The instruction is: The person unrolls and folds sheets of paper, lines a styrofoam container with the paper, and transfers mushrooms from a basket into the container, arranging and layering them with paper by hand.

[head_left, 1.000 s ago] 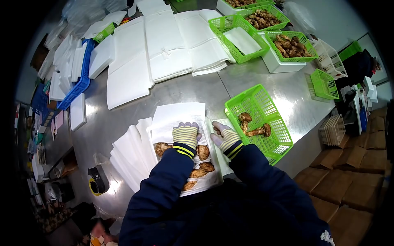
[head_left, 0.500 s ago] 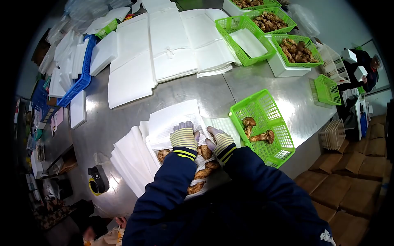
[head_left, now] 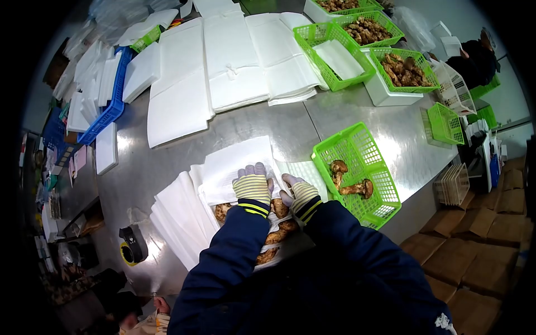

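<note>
A white box holds brown mushrooms (head_left: 282, 231) in rows, with white paper (head_left: 237, 159) over its far part. My left hand (head_left: 252, 185), in a striped glove, lies flat on the paper, fingers pointing away from me. At the box's right edge is my right hand (head_left: 301, 195), gloved too, its thumb and fingers apart; nothing shows between them. Right of it, a green basket (head_left: 379, 187) holds a few mushrooms (head_left: 357, 187). Folded white sheets (head_left: 181, 215) fan out left of the box.
Stacks of white sheets (head_left: 231, 67) lie at the back. Green baskets of mushrooms (head_left: 405, 70) stand back right, a blue crate (head_left: 114, 103) back left. A tape dispenser (head_left: 133, 245) is at left. A person (head_left: 477, 64) is far right; another person's hand (head_left: 161, 305) shows lower left.
Since the oldest frame, my right hand has come closer to my left hand. The paper has shifted slightly left against the box. The person at far right has moved.
</note>
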The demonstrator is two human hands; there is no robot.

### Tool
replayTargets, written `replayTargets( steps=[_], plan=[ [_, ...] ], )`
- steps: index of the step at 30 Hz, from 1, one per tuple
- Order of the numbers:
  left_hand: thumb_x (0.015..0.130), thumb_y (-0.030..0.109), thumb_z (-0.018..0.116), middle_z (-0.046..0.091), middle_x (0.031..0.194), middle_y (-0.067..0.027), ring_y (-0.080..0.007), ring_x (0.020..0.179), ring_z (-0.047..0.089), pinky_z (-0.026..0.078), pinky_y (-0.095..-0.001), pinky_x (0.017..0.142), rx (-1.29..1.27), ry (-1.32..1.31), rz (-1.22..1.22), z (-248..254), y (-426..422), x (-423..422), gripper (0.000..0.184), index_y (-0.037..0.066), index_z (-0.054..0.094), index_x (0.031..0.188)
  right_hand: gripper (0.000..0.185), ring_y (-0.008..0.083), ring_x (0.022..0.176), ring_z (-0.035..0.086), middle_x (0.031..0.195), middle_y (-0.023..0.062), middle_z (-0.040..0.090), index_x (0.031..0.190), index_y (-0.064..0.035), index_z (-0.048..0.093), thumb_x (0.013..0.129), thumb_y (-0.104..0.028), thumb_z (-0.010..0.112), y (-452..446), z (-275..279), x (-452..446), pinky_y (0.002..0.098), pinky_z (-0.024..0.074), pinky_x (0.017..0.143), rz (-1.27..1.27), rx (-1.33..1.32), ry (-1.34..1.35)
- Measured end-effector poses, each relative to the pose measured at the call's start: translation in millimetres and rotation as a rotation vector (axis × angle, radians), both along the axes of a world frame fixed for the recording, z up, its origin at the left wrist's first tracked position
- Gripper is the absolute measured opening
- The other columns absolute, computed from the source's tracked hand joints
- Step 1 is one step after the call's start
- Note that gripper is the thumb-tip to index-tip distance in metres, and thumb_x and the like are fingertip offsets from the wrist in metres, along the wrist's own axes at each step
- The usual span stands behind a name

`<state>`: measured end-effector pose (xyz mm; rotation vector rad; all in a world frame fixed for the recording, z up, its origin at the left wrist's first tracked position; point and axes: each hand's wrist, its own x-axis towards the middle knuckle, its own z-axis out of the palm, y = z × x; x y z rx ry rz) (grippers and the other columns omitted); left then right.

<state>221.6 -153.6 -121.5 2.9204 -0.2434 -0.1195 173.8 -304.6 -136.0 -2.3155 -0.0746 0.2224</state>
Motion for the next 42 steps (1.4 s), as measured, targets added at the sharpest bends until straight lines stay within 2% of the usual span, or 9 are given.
replayTargets(
  steps=[8, 10, 13, 18, 22, 28, 30, 35, 42],
  plan=[
    [0.076, 0.026, 0.069, 0.062, 0.084, -0.0142, -0.0274, 0.08, 0.06, 0.048, -0.0381, 0.071, -0.591, 0.114, 0.034, 1.9, 27.5, 5.4, 0.032, 0.004, 0.061, 0.097, 0.043, 0.0368, 0.096, 0.055, 0.104, 0.0206, 0.057, 0.119, -0.0054, 0.051, 0.082, -0.026, 0.061, -9.7, 4.9, 5.4, 0.0414, 0.0441, 0.085, 0.039, 0.122, 0.109],
    [0.081, 0.022, 0.063, 0.063, 0.087, -0.0149, -0.0285, 0.082, 0.06, 0.047, -0.038, 0.074, -0.73, 0.076, -0.029, 4.8, 44.1, 5.4, 0.024, 0.004, 0.063, 0.097, 0.042, 0.0324, 0.106, 0.05, 0.114, 0.0141, 0.055, 0.115, -0.0072, 0.055, 0.077, -0.022, 0.063, -11.4, 12.4, 7.7, 0.043, 0.0424, 0.089, 0.197, -0.091, -0.257],
    [0.086, 0.022, 0.054, 0.064, 0.086, -0.0151, -0.0338, 0.083, 0.058, 0.045, -0.0402, 0.075, -0.492, 0.076, -0.27, 13.9, 61.5, 1.3, 0.022, 0.006, 0.063, 0.098, 0.037, 0.0304, 0.117, 0.044, 0.125, 0.0113, 0.05, 0.114, -0.0104, 0.057, 0.08, -0.023, 0.055, -1.1, 33.1, 20.6, 0.0464, 0.0373, 0.095, 0.448, -0.433, -0.307],
    [0.083, 0.018, 0.049, 0.063, 0.088, -0.0141, -0.0339, 0.083, 0.058, 0.045, -0.0417, 0.074, -0.257, 0.093, -0.371, 5.3, 67.9, -14.4, 0.026, 0.012, 0.061, 0.106, 0.031, 0.0305, 0.129, 0.033, 0.135, 0.0122, 0.045, 0.102, -0.0066, 0.062, 0.08, -0.025, 0.051, 18.7, 13.2, 40.1, 0.0454, 0.0247, 0.104, 0.376, -0.589, -0.21],
    [0.087, 0.03, 0.052, 0.06, 0.096, -0.0122, -0.0318, 0.088, 0.053, 0.044, -0.0412, 0.077, -0.249, 0.133, -0.381, 11.1, 66.7, -26.2, 0.035, 0.014, 0.057, 0.118, 0.022, 0.0271, 0.109, 0.051, 0.11, 0.0077, 0.06, 0.087, -0.0068, 0.066, 0.076, -0.019, 0.052, 9.3, 35.8, 35.0, 0.0451, 0.0413, 0.086, 0.565, -0.448, -0.475],
    [0.085, 0.036, 0.054, 0.056, 0.095, -0.0093, -0.0281, 0.086, 0.051, 0.044, -0.0414, 0.074, -0.084, 0.2, -0.389, 23.1, 56.5, -25.3, 0.039, 0.021, 0.056, 0.12, 0.015, 0.022, 0.094, 0.057, 0.091, -0.0003, 0.062, 0.083, -0.0112, 0.061, 0.078, -0.024, 0.053, 21.7, 59.4, 41.3, 0.0415, 0.0441, 0.073, 0.669, -0.624, -0.063],
    [0.084, 0.036, 0.055, 0.056, 0.096, -0.0094, -0.028, 0.086, 0.051, 0.044, -0.0416, 0.074, -0.107, 0.183, -0.403, 18.8, 58.5, -28.0, 0.038, 0.023, 0.056, 0.12, 0.02, 0.024, 0.084, 0.058, 0.082, 0.0039, 0.06, 0.087, -0.0113, 0.057, 0.073, -0.026, 0.059, 19.1, 43.0, 46.4, 0.0398, 0.0426, 0.071, 0.499, -0.545, -0.399],
    [0.082, 0.034, 0.057, 0.056, 0.097, -0.0109, -0.0289, 0.087, 0.052, 0.045, -0.0418, 0.075, -0.076, 0.128, -0.414, 16.8, 58.4, -29.8, 0.035, 0.025, 0.059, 0.116, 0.021, 0.0244, 0.099, 0.05, 0.098, 0.0056, 0.054, 0.096, -0.0128, 0.059, 0.079, -0.022, 0.054, 52.2, 23.6, 59.7, 0.0411, 0.0424, 0.078, 0.401, -0.815, -0.303],
    [0.073, 0.021, 0.062, 0.055, 0.098, -0.0124, -0.0316, 0.088, 0.053, 0.045, -0.0429, 0.075, -0.123, 0.105, -0.425, 3.7, 63.5, -32.3, 0.039, 0.022, 0.059, 0.112, 0.028, 0.0237, 0.1, 0.053, 0.104, 0.0033, 0.056, 0.099, -0.0121, 0.059, 0.073, -0.021, 0.056, 42.8, 19.1, 55.7, 0.0428, 0.0454, 0.078, 0.313, -0.608, -0.497]
  ],
)
